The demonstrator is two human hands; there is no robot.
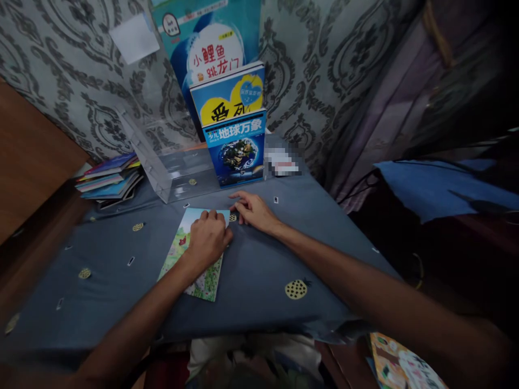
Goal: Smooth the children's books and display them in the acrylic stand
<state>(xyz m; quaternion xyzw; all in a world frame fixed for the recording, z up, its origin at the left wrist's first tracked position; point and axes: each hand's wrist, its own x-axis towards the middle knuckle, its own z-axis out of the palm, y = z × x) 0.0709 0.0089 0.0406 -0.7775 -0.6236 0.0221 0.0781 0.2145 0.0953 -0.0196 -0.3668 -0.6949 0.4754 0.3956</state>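
Note:
A thin picture book [211, 283] with a green meadow and pale sky on its cover lies flat on the table, slightly turned. Over its upper right part, my left hand [208, 237] rests with curled fingers near the top edge and the thumb by the right edge; the fingertips are hidden. My right hand [255, 212] is just beyond the book's upper right corner, low over the cloth, its index finger stretched out and the others bent. Nothing shows in it. Behind the hands, a blue earth book [239, 151] stands upright in a clear stand [152, 154].
A yellow-and-blue book [227, 102] and a tall teal book [178, 48] stand behind the earth book. Several stacked books [109, 181] lie at the left. Grey cloth with pineapple prints covers the table [259, 286]. An orange-covered book [399, 362] is at the lower right.

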